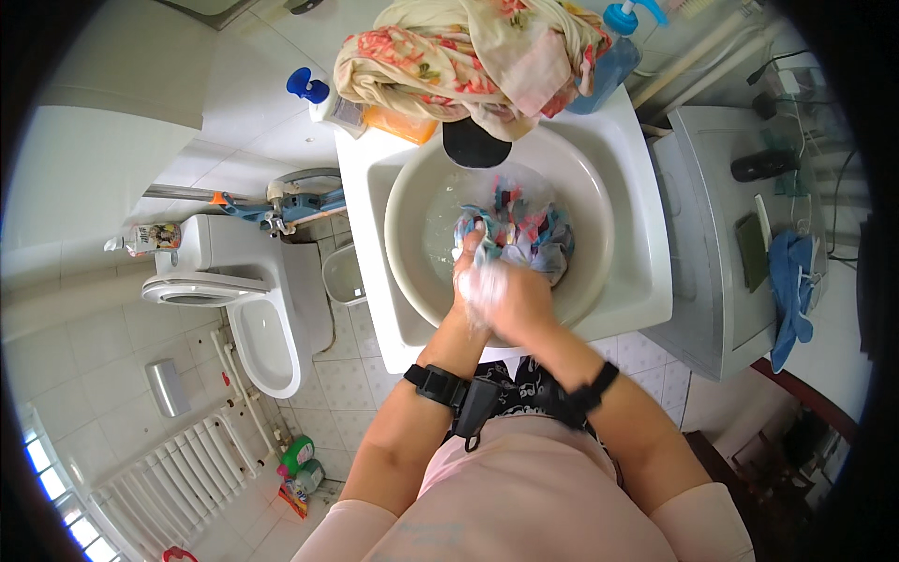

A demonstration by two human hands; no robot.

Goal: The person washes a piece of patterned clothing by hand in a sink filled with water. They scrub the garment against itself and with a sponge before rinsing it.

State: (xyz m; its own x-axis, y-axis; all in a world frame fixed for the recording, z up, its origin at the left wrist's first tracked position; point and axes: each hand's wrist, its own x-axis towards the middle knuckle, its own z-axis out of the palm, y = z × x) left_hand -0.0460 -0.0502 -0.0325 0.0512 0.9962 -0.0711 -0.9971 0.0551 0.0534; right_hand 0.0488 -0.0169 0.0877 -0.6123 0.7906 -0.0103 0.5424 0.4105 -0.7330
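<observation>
A large round off-white basin [600,239] holding water sits in a white sink [650,274]. Inside it lies a wet, crumpled multicoloured cloth [541,239]. My left hand [469,270] is at the basin's near left side, gripping part of this cloth, its thumb showing over the fabric. Against it is my right hand [516,298], blurred and curled, with white suds between the two. Whether the right fingers hold cloth is hidden.
Floral fabric [456,63] is heaped behind the basin, above a black rounded object [477,144]. Beside it stand a blue-topped pump bottle [611,70], a white bottle [337,112] and an orange item [400,125]. A toilet [270,344] is left, a grey appliance [709,246] right.
</observation>
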